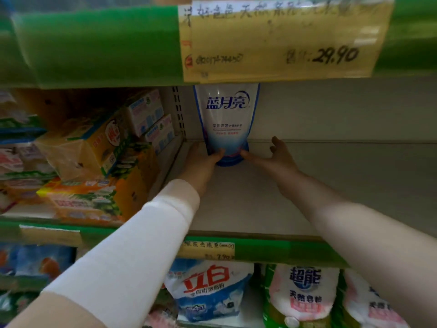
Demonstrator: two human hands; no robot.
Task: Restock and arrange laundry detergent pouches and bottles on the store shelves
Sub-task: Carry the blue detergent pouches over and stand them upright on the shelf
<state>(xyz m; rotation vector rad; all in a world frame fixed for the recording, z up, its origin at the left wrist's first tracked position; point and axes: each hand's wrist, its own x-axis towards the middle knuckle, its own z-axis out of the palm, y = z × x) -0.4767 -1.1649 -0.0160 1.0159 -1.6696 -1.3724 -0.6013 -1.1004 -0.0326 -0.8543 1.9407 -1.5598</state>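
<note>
A white-and-blue detergent pouch (225, 119) stands upright at the back of the middle shelf (260, 204). The left hand (201, 162) grasps its base; the right hand (279, 157), spread open, touches it with the thumb.

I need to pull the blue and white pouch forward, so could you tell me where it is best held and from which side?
Hold the pouch low, just above its round blue base, from the front with a hand on each side, where the left hand grips and the right hand touches it. It stands upright, its top hidden behind the upper shelf edge.
</note>
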